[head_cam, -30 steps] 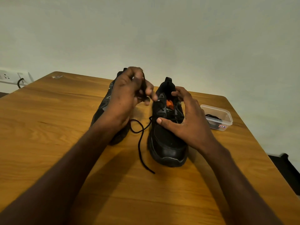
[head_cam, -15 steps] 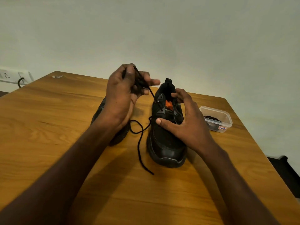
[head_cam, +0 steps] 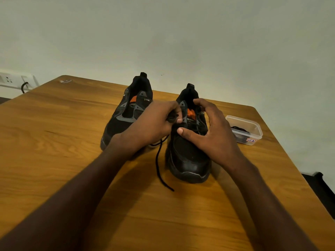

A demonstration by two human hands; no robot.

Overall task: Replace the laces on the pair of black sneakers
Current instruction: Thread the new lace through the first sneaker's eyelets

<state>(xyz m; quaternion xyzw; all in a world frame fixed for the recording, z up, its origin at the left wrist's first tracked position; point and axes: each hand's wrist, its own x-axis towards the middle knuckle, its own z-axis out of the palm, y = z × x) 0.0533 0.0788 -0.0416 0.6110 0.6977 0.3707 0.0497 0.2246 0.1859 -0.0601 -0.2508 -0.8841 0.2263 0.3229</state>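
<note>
Two black sneakers with orange tongues stand toes toward me on the wooden table (head_cam: 54,142). The left sneaker (head_cam: 126,115) has no lace in its eyelets. My left hand (head_cam: 154,122) pinches a bunched black lace (head_cam: 159,165) beside the right sneaker's eyelets; the lace's loose end trails down onto the table between the shoes. My right hand (head_cam: 212,131) grips the right sneaker (head_cam: 188,160), thumb across the vamp and fingers curled at the collar.
A clear plastic tub (head_cam: 244,130) holding dark laces sits at the table's right edge, close to my right hand. A wall socket with a cable (head_cam: 18,81) is at the far left. The wall rises just behind the table.
My left hand has come down and to the right with the lace, from above the left sneaker to the right sneaker's eyelets, uncovering the left sneaker. My right hand stays on the right sneaker.
</note>
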